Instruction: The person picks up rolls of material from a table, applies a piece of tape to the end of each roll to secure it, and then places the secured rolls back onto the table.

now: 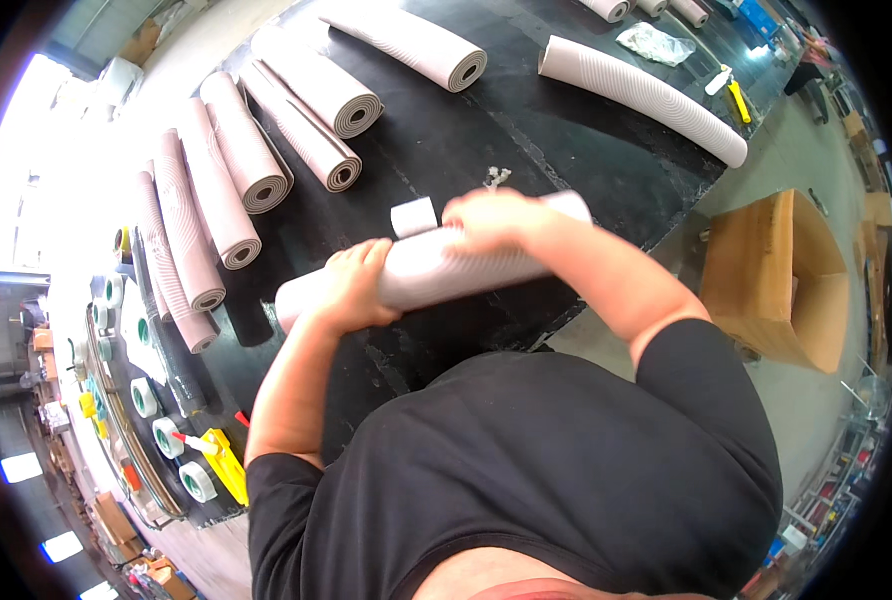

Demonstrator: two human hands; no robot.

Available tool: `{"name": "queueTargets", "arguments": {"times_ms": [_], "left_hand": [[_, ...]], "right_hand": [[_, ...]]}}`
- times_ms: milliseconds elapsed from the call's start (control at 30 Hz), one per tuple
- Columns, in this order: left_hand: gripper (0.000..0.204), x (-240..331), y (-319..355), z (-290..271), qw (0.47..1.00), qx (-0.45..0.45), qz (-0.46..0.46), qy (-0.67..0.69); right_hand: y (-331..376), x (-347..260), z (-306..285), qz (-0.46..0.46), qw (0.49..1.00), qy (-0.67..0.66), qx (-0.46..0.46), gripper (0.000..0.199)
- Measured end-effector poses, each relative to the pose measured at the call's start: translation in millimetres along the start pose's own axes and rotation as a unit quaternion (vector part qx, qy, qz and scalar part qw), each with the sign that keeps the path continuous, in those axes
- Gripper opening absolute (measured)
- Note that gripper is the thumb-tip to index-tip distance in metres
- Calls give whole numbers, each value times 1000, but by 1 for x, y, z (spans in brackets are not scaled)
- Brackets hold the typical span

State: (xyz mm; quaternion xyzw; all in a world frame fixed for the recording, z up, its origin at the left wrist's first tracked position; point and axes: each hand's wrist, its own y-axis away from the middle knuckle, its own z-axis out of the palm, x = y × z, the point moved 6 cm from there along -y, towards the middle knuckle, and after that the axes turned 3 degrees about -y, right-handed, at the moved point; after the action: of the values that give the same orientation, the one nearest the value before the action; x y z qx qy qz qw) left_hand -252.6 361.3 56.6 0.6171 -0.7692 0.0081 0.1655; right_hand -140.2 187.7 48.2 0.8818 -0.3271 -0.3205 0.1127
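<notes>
Right now you've got a rolled pale pink mat (436,268) held across in front of you, over the near edge of the black table (526,130). Mat has a fine wavy ribbed texture; roll lies roughly level, left end slightly lower. Your left hand (351,288) is wrapped round it near the left end, fingers curled tight on the roll. Your right hand (496,220) sits on top near the right end, fingers closed down over it. A small white tab (413,216) sticks up just behind the roll, between your hands.

A row of finished rolls (236,170) in the same pink lies at the table's left, ends showing the spiral. One loose long roll (646,95) lies at the far right. Tape rolls (171,435) with green cores line the left edge, beside a yellow tape dispenser (221,462). Open brown cardboard box (781,280) stands on the floor to your right. Crumpled clear plastic bag (656,42) is at the far side.

Your fingertips under the roll are hidden. Far-end items are cut off by the rim and too small to tell.
</notes>
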Motion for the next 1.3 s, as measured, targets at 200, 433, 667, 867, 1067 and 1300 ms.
{"name": "queueTargets", "arguments": {"times_ms": [200, 433, 667, 867, 1067, 1300], "left_hand": [[105, -12, -14, 11, 996, -73, 13, 39], [63, 45, -109, 34, 967, -200, -153, -35], [52, 68, -27, -66, 993, 108, -53, -20], [83, 69, 58, 51, 983, 67, -140, -93], [78, 61, 1, 24, 969, 115, -193, -106], [79, 74, 55, 36, 968, 90, -194, -133]], "right_hand": [[105, -48, 74, 11, 977, 128, 170, 96], [102, -52, 74, 26, 979, 117, 164, 95], [92, -26, 47, 36, 989, 46, 132, 97], [49, 17, 10, -149, 971, -68, 175, 81], [69, -44, 57, 46, 962, 194, 184, 87], [46, -21, 24, 72, 967, 169, 177, 97]]}}
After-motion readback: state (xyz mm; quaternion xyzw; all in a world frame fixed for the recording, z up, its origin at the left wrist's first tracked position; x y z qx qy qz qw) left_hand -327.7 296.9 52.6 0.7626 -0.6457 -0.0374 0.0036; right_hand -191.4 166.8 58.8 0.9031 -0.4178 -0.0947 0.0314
